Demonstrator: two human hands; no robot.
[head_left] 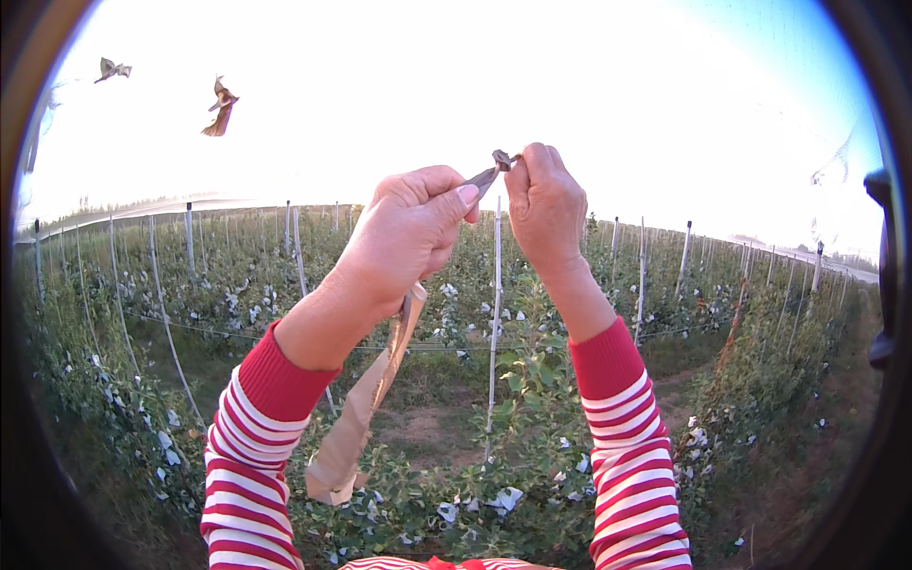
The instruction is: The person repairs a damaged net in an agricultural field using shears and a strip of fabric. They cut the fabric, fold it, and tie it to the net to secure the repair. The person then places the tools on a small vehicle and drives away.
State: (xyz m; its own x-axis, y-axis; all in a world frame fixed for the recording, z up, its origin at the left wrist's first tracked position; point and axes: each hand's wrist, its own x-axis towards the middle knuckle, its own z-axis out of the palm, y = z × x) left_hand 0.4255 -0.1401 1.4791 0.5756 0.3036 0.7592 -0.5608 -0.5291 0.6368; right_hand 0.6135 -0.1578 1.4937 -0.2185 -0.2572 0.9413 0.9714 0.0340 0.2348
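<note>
L hand (413, 228) was clamped on a twisted grey strip (484, 180), thumb laid along it w/ the fingers curled behind. Strip ran up & to the R out of that grip, ending in a small dark knot (502, 161) just past the thumb tip, i.e. btwn the 2 hands. R hand (549, 204) was closed too, fingertips pinched tog. on the short end just R of the knot; the knot itself sat outside both grips, nearer the R fingertips. Hands were raised approx. mid-view, against bright sky (665, 104), close tog. but not touching.

A long brown strip (351, 432) hung from under the L hand, its top at the heel of the palm, slanting down-L past the L forearm; couldn't tell if the curled fingers held it or if it joined the grey one.

Both sleeves (252, 475) were red/white striped w/ plain red cuffs. Below & behind: rows of leafy green plants (532, 370) w/ white pieces scattered thru them, plus thin upright poles (495, 323), one btwn the forearms. Upper L, well apart from the hands, 2 dark scraps (220, 107) showed against the sky.
</note>
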